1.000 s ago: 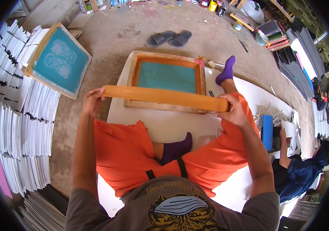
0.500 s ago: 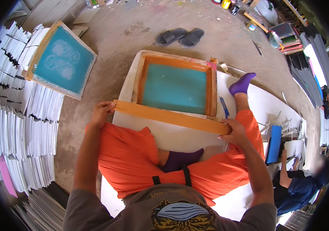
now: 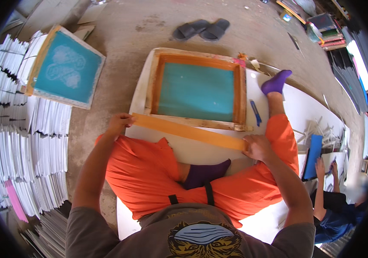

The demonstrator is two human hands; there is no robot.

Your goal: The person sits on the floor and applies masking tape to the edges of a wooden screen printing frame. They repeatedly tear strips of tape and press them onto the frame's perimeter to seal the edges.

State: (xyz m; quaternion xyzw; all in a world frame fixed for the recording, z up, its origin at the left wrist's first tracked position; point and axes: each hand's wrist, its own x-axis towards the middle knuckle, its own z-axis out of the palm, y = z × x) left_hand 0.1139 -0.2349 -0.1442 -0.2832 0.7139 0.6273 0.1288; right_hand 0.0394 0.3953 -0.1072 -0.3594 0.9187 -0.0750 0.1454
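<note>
A strip of brown packing tape is stretched taut between my hands, along the near edge of a wooden screen-printing frame. My left hand pinches its left end, just off the frame's near left corner. The right end is gripped by my right hand, below the near right corner. Teal mesh fills the frame, and brown tape lines its inner edges. Whether the held strip touches the frame I cannot tell. Right of the frame lies a blue utility knife.
I sit cross-legged on a white board. Stacks of white sheets rise at the left, with another teal screen leaning there. Black slippers lie on the floor ahead. At right, a co-worker handles a blue panel.
The tape has tilted and shifted slightly, still held at both ends by my hands. The co-worker's hands have come up to the blue panel. My view has shifted a little.
</note>
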